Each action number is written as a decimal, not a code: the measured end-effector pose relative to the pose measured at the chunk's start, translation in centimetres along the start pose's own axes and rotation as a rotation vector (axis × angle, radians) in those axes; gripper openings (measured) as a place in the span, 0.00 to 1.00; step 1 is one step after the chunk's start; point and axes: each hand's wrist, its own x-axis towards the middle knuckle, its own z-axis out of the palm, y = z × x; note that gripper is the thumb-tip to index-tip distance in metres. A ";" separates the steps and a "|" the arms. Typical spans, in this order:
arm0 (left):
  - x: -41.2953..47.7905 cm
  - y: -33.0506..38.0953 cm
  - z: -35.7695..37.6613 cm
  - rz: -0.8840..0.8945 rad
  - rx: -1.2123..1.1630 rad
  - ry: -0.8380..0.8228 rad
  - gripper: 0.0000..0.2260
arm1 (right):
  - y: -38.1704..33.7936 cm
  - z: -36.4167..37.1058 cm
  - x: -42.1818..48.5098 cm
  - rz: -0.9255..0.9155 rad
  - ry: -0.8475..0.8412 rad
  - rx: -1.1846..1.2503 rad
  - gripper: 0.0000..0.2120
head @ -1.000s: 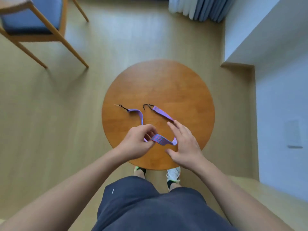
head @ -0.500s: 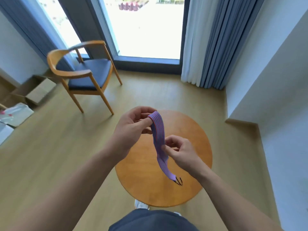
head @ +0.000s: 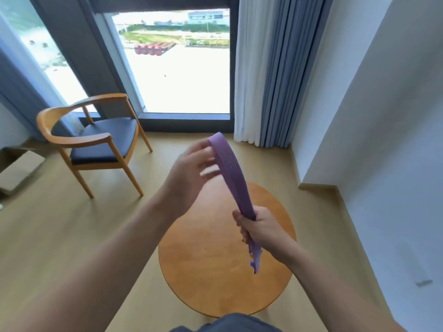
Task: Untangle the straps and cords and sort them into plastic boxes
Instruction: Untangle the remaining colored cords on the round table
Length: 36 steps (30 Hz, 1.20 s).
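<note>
Left hand [head: 191, 170] and right hand [head: 260, 226] grip purple strap [head: 229, 168] above round table [head: 203, 264], chair [head: 103, 137] nearby.

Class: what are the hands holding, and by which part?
A doubled purple strap: the left hand pinches its folded top, the right hand grips both lengths near the loose ends.

My left hand [head: 191, 173], arm raised, pinches the folded top of the flat purple striped elastic strap [head: 231, 173]; my right hand [head: 262, 227], lower down, fists round its doubled length.
</note>
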 end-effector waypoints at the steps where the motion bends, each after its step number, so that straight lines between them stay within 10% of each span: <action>1: -0.3 -1.0 -0.7 -0.083 -0.032 -0.079 0.19 | -0.5 0.3 -0.1 0.010 0.023 0.023 0.14; 8: -3.0 -6.3 -1.7 -0.381 0.117 -0.168 0.20 | -1.5 3.8 -2.6 0.039 0.011 -0.176 0.07; 12: -2.5 -7.8 -2.1 -0.453 0.000 -0.094 0.13 | 1.1 4.7 -5.8 0.103 0.198 -0.178 0.21; 21: -3.1 -10.2 1.6 -0.457 -0.206 -0.202 0.15 | 8.7 7.2 -17.7 0.321 0.657 -0.291 0.20; 27: -7.2 -15.0 4.5 -0.405 0.548 -0.370 0.35 | 8.4 7.2 -26.0 0.351 1.061 -0.371 0.18; 32: -17.2 -18.4 8.6 -0.300 0.655 -1.191 0.49 | 4.8 6.7 -31.9 0.242 1.152 -0.411 0.10; 36: -28.7 -19.9 13.0 -0.376 0.464 -1.554 0.32 | 3.6 6.3 -39.3 0.101 1.243 -0.064 0.08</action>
